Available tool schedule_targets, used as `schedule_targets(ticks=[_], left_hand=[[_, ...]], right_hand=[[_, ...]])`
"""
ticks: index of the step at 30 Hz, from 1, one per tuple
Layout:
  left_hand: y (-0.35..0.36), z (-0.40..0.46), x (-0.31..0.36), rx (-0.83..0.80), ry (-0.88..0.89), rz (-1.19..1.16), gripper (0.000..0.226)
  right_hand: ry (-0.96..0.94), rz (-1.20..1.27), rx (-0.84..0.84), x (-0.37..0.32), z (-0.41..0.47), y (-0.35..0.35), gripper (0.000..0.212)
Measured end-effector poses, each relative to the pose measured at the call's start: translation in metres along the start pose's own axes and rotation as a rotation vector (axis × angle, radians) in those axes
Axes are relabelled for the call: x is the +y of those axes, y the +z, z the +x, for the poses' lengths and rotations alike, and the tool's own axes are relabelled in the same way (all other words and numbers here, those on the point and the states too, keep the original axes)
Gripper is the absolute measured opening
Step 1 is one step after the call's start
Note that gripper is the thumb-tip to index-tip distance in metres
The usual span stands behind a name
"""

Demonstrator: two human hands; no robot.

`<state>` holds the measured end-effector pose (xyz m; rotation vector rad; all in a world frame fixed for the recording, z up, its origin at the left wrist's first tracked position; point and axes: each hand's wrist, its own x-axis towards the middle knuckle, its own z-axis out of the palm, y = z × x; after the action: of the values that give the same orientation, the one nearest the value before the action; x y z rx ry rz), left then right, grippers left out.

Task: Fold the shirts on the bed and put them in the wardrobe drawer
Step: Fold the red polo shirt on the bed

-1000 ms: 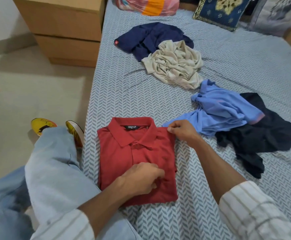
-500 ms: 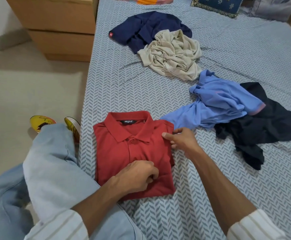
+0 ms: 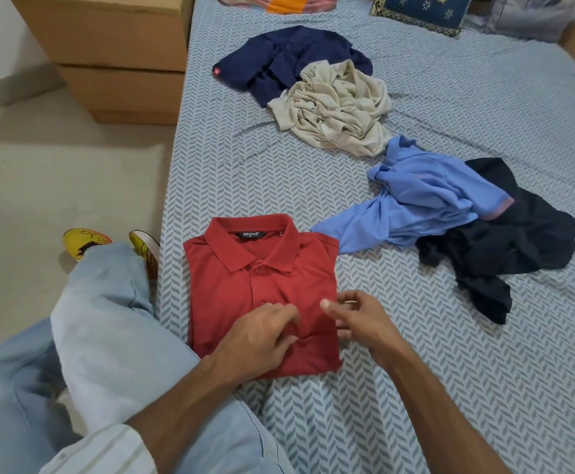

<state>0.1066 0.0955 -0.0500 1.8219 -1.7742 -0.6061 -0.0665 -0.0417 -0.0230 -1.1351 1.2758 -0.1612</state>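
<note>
Wooden drawers (image 3: 122, 59) stand at the far left, off the bed (image 3: 484, 388) and across a strip of floor, so every folded shirt has a carry ahead of it. Next along, the red shirt (image 3: 245, 278) lies folded near the bed's left edge, collar up and buttons showing. Left hand (image 3: 258, 340) sits on its lower front, fingers curled and seemingly nipping a bit of cloth by the placket. Right hand (image 3: 358, 323) comes in just beside it, fingers loosely bent, thumb out, holding nothing that I can see.

Here's the risk: tug that pinch too hard and the tucked layers underneath slide, and the tidy rectangle goes crooked. Lift it with one hand only and the bottom fold likely drops open on the way to the drawers. It also sits close to the edge, so a careless push could send it to the floor.

Further right, the navy shirt (image 3: 286, 59), beige shirt (image 3: 337, 107), light blue shirt (image 3: 423, 200) and black shirt (image 3: 505, 251) lie crumpled and overlapping in pairs; grabbing one may drag its neighbour along.
</note>
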Motion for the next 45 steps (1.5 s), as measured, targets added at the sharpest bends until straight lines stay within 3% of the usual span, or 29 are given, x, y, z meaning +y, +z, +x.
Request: schedule_targets(ticks=[5,10,15,25,33,35,39,41,43,45], left_hand=[[-0.009,0.003,0.000,0.075,-0.248,-0.110,0.021],[-0.029,-0.010,-0.009,0.326,-0.745,-0.120,0.018],[-0.047,-0.037,-0.028,0.306,-1.069,-0.224,0.033],[-0.068,-0.067,-0.019,0.023,-1.180,-0.313,0.066],[-0.068,-0.067,-0.017,-0.094,-1.146,-0.155,0.054],[-0.066,-0.067,-0.021,-0.017,-1.133,-0.206,0.048],[-0.069,-0.059,-0.036,0.328,-1.132,-0.416,0.026],[-0.076,-0.049,-0.046,0.414,-1.122,-0.451,0.021],[-0.081,-0.038,-0.055,0.452,-1.117,-0.481,0.013],[-0.086,-0.024,-0.067,0.449,-1.161,-0.495,0.023]], right_hand=[[0.056,-0.116,-0.204,0.023,-0.016,-0.006,0.035],[0.057,-0.209,-0.182,0.025,-0.019,0.000,0.025],[0.049,-0.323,-0.207,0.025,-0.024,0.001,0.022],[0.094,-0.381,-0.189,0.023,-0.033,0.004,0.024],[0.105,-0.431,-0.095,0.026,-0.039,0.007,0.013],[0.107,-0.413,-0.047,0.020,-0.036,0.004,0.022],[-0.040,-0.266,0.202,0.005,-0.013,0.000,0.046],[-0.042,-0.153,0.203,-0.010,0.001,0.005,0.056],[-0.020,-0.090,0.188,-0.025,0.013,0.011,0.051],[0.009,-0.102,0.179,-0.039,0.027,0.020,0.041]])
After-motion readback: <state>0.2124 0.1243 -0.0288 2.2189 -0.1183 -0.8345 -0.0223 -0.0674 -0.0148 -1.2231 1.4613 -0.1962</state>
